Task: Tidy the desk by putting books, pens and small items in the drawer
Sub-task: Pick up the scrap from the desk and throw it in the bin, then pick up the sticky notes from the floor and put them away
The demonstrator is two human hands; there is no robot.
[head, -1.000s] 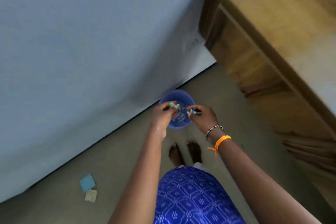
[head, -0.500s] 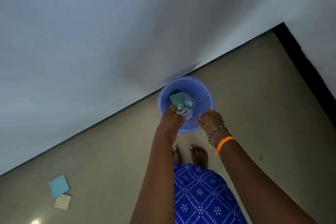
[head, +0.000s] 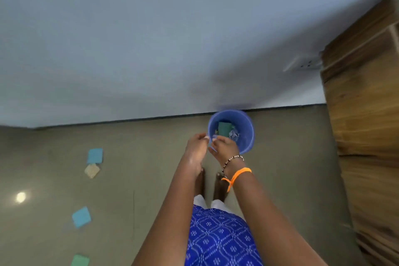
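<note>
Blue plastic makes up the small bucket [head: 232, 130] standing on the floor [head: 291, 168] against the wall [head: 151, 39], at about one o'clock from the person's feet, and it holds a green card and crumpled paper scraps, so it looks to serve as a waste bin set close to the bench [head: 364, 114] at three o'clock. Both hands hover just over its near rim, probably so that anything let go falls inside. The left hand [head: 197, 143] has its fingers curled with the tips drawn together, and the right hand [head: 224, 147], with a beaded bracelet and an orange band at the wrist, is curled toward it; the two fingertips nearly meet, yet the blur hides whether either pinches a scrap, so I cannot tell. Loose coloured squares lie on the floor at nine and eight o'clock: a blue one [head: 95, 155] touching a cream one [head: 92, 170], another blue one [head: 81, 217] lower, and a green one [head: 80, 261] at the bottom edge. No drawer, book or pen shows, so the tidying proper seems to wait on a turn to the bench.
</note>
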